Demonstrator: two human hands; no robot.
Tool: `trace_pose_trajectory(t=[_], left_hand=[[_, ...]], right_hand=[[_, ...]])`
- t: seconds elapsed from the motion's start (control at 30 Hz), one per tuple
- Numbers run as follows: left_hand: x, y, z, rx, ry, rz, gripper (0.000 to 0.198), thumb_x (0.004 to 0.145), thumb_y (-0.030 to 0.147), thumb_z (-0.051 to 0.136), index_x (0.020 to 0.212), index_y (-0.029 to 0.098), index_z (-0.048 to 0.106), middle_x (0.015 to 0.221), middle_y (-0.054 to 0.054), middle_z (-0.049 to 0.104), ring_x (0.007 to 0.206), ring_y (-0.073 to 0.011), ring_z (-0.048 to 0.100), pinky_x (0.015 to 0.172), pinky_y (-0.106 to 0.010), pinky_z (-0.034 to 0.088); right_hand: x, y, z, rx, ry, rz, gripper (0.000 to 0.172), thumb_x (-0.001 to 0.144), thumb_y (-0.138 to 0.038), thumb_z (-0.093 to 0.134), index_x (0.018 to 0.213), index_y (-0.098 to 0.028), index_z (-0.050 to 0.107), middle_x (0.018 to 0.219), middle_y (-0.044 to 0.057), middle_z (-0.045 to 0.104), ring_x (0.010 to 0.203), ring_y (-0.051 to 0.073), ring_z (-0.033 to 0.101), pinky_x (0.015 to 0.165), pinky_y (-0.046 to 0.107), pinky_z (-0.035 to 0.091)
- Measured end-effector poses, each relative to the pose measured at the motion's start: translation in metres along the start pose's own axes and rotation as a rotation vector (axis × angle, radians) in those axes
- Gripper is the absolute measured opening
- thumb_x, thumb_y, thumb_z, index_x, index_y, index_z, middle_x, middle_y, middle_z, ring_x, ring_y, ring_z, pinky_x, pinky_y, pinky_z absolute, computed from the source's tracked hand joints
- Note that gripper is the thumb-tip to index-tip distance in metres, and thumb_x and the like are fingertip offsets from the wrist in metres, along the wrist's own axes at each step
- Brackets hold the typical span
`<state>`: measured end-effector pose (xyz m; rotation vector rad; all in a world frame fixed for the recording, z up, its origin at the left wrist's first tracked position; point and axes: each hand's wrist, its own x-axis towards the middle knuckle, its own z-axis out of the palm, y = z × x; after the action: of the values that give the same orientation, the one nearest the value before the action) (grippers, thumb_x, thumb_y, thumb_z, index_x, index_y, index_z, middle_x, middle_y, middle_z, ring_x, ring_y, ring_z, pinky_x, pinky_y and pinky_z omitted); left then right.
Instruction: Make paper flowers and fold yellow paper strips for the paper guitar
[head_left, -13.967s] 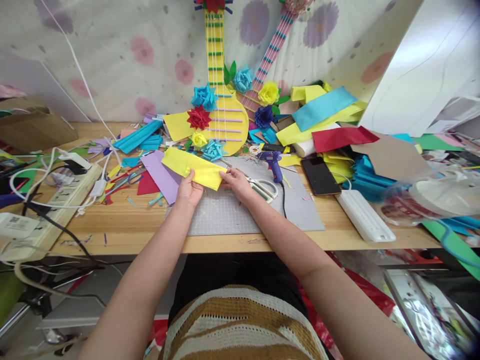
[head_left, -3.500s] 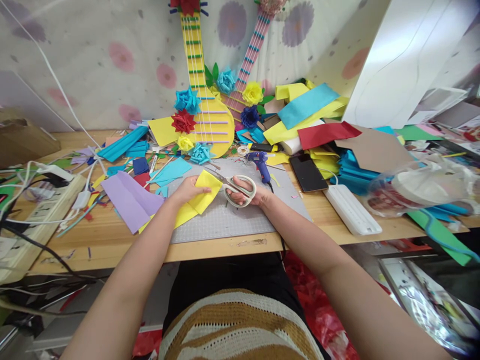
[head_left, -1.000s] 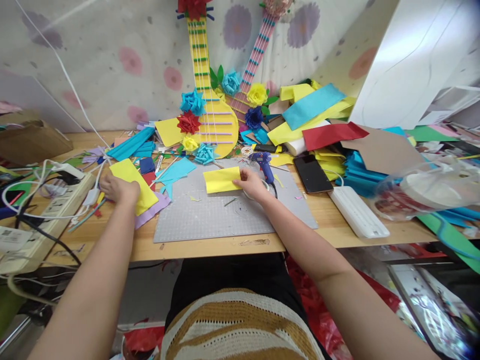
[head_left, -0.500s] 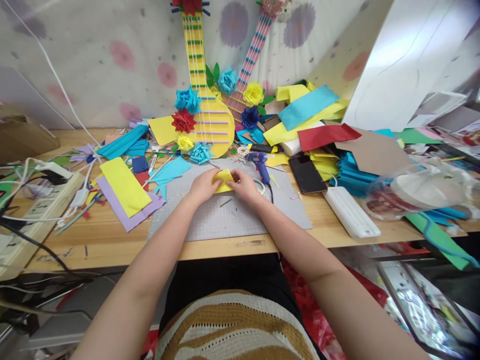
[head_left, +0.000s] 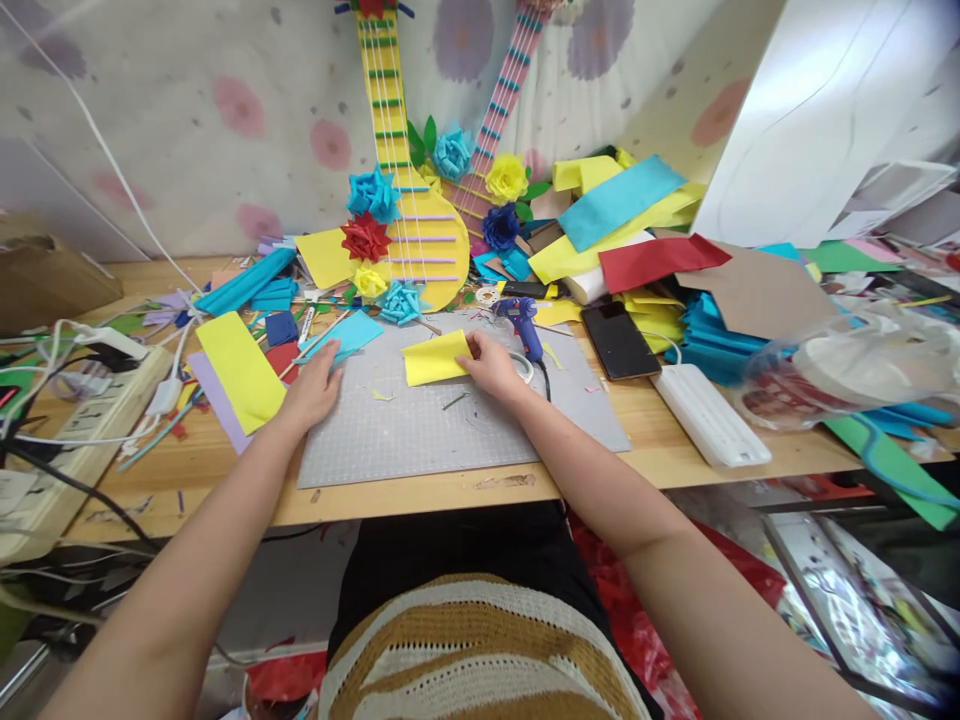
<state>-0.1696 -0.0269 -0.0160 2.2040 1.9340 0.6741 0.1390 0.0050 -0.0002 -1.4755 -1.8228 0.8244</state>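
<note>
A small yellow paper piece (head_left: 433, 358) lies on the grey cutting mat (head_left: 450, 430). My right hand (head_left: 491, 365) pinches its right edge, fingers closed on it. Under that hand the white handle of the scissors (head_left: 526, 368) shows. My left hand (head_left: 311, 385) rests at the mat's left edge with its fingers stretched out, holding nothing. It is nearest a light blue paper scrap (head_left: 341, 335) and a white marker (head_left: 307, 328). A larger yellow sheet (head_left: 238, 368) lies on purple paper further left.
A blue glue gun (head_left: 520, 318), a black phone (head_left: 619, 340) and a white power strip (head_left: 709, 415) lie to the right. Paper guitars with paper flowers (head_left: 409, 230) lean on the wall. Stacked coloured sheets (head_left: 637, 230) fill the back right; cables and a socket strip (head_left: 75, 420) sit left.
Half a second ago both hands held the yellow piece folded. My left hand has let go and moved left to the mat's edge. The piece now lies flatter under my right hand.
</note>
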Motion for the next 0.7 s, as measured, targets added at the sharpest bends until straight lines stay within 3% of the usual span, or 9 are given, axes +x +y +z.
trace_pose_trajectory(t=[0.2, 0.37, 0.43, 0.57, 0.7], left_hand=[[-0.017, -0.025, -0.029, -0.087, -0.084, 0.026, 0.057, 0.077, 0.037, 0.042, 0.131, 0.019, 0.046, 0.139, -0.009, 0.046, 0.128, -0.0242, 0.042, 0.108, -0.043, 0.029], [-0.019, -0.021, -0.039, -0.078, 0.012, -0.021, 0.048, 0.074, 0.038, 0.048, 0.118, 0.023, 0.057, 0.128, -0.007, 0.057, 0.122, -0.0264, 0.048, 0.105, -0.044, 0.033], [-0.013, -0.007, -0.035, -0.083, 0.039, -0.001, 0.045, 0.076, 0.039, 0.046, 0.116, 0.023, 0.058, 0.128, -0.007, 0.057, 0.121, -0.0258, 0.049, 0.105, -0.043, 0.034], [0.008, 0.041, -0.012, -0.204, -0.037, 0.090, 0.044, 0.080, 0.040, 0.043, 0.117, 0.020, 0.058, 0.128, -0.009, 0.056, 0.120, -0.0225, 0.050, 0.105, -0.040, 0.034], [0.031, 0.092, 0.016, -0.357, -0.047, 0.095, 0.049, 0.078, 0.039, 0.050, 0.122, 0.019, 0.052, 0.132, -0.009, 0.052, 0.122, -0.0218, 0.047, 0.102, -0.037, 0.036]], right_hand=[[0.002, 0.006, 0.001, 0.044, -0.007, -0.017, 0.019, 0.070, -0.019, 0.056, 0.089, -0.020, 0.054, 0.086, 0.002, 0.065, 0.075, 0.016, 0.058, 0.073, 0.032, 0.046], [0.005, 0.009, 0.004, 0.086, -0.005, -0.003, 0.020, 0.069, -0.019, 0.057, 0.089, -0.020, 0.053, 0.087, 0.002, 0.065, 0.077, 0.017, 0.059, 0.075, 0.033, 0.047], [0.006, 0.009, 0.005, 0.106, 0.008, 0.013, 0.021, 0.070, -0.019, 0.056, 0.090, -0.020, 0.053, 0.088, 0.002, 0.065, 0.078, 0.017, 0.059, 0.076, 0.033, 0.047], [0.006, 0.006, 0.006, 0.161, 0.021, 0.048, 0.024, 0.069, -0.019, 0.056, 0.093, -0.019, 0.051, 0.089, 0.003, 0.064, 0.079, 0.017, 0.059, 0.077, 0.034, 0.047], [0.003, 0.005, 0.000, 0.243, -0.088, -0.060, 0.021, 0.067, -0.018, 0.056, 0.088, -0.019, 0.051, 0.086, 0.001, 0.062, 0.076, 0.014, 0.057, 0.076, 0.031, 0.046]])
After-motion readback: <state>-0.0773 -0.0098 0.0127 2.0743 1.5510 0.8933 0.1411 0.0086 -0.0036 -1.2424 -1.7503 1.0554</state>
